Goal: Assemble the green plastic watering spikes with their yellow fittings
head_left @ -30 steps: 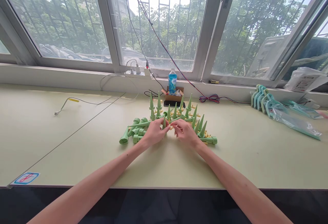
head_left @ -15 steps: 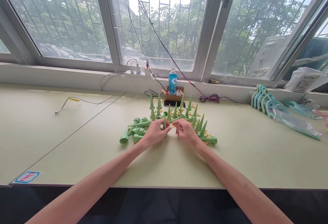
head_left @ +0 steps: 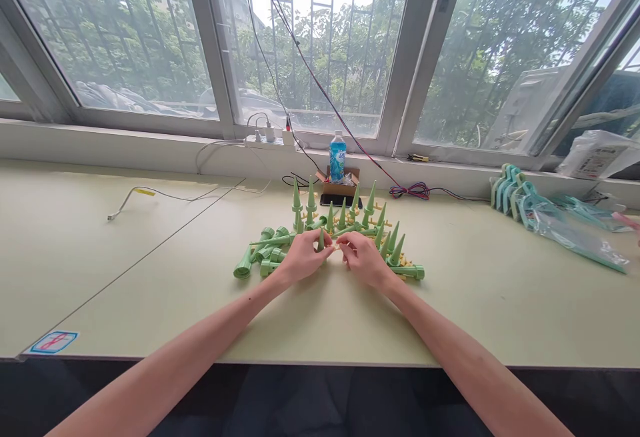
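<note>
Near the table's middle my left hand (head_left: 303, 257) is closed around a green plastic watering spike (head_left: 321, 241), its pointed tip up. Facing it, my right hand (head_left: 365, 260) pinches a small pale yellow piece (head_left: 337, 246), probably a valve, between thumb and fingertips. The piece lies in the narrow gap between both hands; whether it touches the spike I cannot tell. Behind the hands several more green spikes (head_left: 369, 205) stand upright, some with yellow valves on their sides. Other green spikes (head_left: 243, 265) lie in a heap to the left. Loose yellow valves (head_left: 413, 271) are scattered at the right.
Behind the spikes are a black phone (head_left: 341, 202), a small cardboard box (head_left: 345, 187) and a blue-liquid bottle (head_left: 337, 158). A coiled cable (head_left: 410, 190) lies by the sill. Teal hangers (head_left: 515, 193) and plastic bags lie at the right, a thin white cable (head_left: 165, 191) at the left.
Both hands keep almost the same position and grip. The small yellow piece shows slightly more clearly between the fingertips; otherwise the view has only shifted a little.
</note>
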Demonstrator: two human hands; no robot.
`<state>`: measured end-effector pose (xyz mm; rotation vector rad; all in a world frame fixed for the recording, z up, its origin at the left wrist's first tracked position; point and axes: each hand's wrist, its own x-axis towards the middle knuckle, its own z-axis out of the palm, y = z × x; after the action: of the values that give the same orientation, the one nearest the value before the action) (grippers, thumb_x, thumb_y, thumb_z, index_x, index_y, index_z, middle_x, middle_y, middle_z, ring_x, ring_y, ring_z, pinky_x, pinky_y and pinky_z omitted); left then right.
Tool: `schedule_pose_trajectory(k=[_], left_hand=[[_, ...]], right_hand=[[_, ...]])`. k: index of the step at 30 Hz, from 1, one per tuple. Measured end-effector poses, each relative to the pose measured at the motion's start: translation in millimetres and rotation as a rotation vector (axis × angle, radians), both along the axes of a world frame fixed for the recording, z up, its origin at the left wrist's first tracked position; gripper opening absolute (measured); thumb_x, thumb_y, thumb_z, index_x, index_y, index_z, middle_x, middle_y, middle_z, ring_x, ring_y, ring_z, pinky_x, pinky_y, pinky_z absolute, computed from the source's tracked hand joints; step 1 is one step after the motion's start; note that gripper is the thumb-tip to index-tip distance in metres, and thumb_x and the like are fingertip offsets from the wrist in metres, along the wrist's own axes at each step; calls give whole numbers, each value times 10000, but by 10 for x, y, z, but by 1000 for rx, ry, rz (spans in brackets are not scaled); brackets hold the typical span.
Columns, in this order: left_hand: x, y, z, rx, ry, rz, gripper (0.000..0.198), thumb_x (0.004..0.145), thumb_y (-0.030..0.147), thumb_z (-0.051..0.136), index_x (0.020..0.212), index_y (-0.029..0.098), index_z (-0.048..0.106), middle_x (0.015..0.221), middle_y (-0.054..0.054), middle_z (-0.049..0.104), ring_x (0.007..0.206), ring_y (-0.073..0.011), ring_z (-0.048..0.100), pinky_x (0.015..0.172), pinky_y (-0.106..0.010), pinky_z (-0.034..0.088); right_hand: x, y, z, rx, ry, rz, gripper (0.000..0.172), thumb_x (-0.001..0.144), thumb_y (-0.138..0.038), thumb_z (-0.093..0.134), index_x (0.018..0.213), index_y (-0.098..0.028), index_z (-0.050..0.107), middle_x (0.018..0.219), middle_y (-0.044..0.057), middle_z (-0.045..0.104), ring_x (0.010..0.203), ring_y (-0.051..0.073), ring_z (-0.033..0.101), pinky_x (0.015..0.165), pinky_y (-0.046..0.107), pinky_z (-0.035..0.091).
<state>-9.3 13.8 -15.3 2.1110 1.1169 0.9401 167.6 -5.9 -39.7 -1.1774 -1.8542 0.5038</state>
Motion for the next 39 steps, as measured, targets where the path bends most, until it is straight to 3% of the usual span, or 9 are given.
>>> schedule_pose_trajectory(k=[21,39], left_hand=[[10,1,-32,76,79,-41,264,846,402,518,764,170,616,813,-24,655,568,-105,476,523,-232,398],[21,-22,-21,86,68,-8,236,829,379,513,741,175,592,752,-5,638,463,-72,381,498,-235,375]], right_hand=[[-27,-37,38,28,-69,32,188,914,-204,448,849,-186,623,746,22,598,627,135,520,605,254,409],[-1,-17,15,72,-32,-67,179,916,-234,447,872,-182,613,834,49,606,650,146,535,626,274,430]])
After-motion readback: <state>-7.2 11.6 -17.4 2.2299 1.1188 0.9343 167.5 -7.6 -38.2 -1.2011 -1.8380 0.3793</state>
